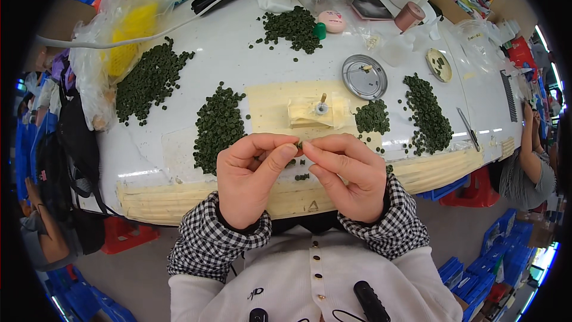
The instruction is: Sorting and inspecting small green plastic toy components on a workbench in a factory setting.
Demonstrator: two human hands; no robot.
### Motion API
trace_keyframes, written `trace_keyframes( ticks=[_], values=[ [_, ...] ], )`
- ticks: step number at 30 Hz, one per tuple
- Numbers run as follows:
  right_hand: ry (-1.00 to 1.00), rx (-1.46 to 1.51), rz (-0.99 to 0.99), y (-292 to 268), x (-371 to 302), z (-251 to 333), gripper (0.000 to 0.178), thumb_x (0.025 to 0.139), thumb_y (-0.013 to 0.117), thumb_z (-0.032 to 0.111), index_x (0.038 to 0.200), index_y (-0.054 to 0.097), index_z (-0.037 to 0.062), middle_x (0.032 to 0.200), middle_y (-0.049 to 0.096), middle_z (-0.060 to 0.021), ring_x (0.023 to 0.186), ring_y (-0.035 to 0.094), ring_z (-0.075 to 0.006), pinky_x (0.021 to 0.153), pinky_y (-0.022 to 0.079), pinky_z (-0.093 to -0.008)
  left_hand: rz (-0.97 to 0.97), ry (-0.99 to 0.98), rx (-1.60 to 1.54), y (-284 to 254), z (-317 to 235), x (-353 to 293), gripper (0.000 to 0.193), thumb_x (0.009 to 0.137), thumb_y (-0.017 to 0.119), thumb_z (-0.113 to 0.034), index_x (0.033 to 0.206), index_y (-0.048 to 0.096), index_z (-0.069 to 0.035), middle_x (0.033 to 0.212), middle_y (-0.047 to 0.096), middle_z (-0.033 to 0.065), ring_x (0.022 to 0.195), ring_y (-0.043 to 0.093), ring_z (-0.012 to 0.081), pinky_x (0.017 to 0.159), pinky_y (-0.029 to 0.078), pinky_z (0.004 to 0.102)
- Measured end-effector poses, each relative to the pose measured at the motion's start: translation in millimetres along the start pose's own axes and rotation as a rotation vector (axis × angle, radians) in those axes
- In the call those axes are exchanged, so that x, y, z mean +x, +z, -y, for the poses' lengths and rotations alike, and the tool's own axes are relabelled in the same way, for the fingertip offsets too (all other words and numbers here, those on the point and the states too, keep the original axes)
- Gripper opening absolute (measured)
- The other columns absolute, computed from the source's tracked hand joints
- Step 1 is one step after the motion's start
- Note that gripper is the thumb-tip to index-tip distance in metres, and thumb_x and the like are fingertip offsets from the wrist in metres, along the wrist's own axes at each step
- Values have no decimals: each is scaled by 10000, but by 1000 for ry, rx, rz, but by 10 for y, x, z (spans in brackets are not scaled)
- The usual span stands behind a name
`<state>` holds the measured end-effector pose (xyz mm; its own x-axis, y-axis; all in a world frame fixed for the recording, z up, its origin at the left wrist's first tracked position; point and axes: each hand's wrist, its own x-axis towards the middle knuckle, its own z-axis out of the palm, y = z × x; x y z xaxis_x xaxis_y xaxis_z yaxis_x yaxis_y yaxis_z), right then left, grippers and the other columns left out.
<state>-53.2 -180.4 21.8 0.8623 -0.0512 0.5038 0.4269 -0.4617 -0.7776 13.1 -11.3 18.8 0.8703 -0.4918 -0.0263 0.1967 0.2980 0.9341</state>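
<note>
My left hand (pixel 250 176) and my right hand (pixel 348 173) meet fingertip to fingertip over the near edge of the white table (pixel 179 149). Together they pinch one small dark green bead (pixel 299 144). A few loose green beads (pixel 302 176) lie on the table just below my fingers. Behind my hands stands a small yellowish taped block with a metal post (pixel 320 109) on a pale taped patch. Piles of green beads lie to its left (pixel 217 125) and right (pixel 372 116).
More bead piles lie at far left (pixel 149 80), at the back (pixel 292 27) and at right (pixel 429 116). A round metal lid (pixel 364 76), a small dish (pixel 439 64), plastic bags (pixel 122 36) and clutter fill the back. Another person sits at right (pixel 530 167).
</note>
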Motion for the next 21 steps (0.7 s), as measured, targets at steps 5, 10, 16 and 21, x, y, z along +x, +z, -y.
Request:
trace_keyframes(
  ticks=[5,10,16,21],
  values=[
    [-12,-13,17,-34,7,-8,329,826,687,-46,1151,676,4,1040,650,-136,836,657,-202,700,548,-268,-32,56,155,28,12,-16,152,886,681,8,1035,684,35,797,643,-13,675,514,6,609,403,156],
    [26,26,54,-66,10,8,329,843,671,-46,1167,671,9,1054,646,-139,840,656,-193,700,547,-261,-35,74,184,12,28,-15,156,868,697,20,1024,692,26,721,574,-60,616,424,-12,547,330,157],
    [43,51,30,-47,0,2,316,841,672,-47,1153,680,8,1025,654,-135,835,654,-189,694,541,-259,-36,89,202,25,20,-12,152,868,694,27,1020,695,20,726,585,-55,623,438,-9,554,339,156],
    [-20,-14,22,-40,8,-5,324,807,697,-53,1127,687,-2,1000,661,-134,812,656,-217,688,540,-281,-20,36,168,-1,23,0,144,859,698,37,1002,702,21,772,627,-28,651,482,2,574,371,159]
  ],
)
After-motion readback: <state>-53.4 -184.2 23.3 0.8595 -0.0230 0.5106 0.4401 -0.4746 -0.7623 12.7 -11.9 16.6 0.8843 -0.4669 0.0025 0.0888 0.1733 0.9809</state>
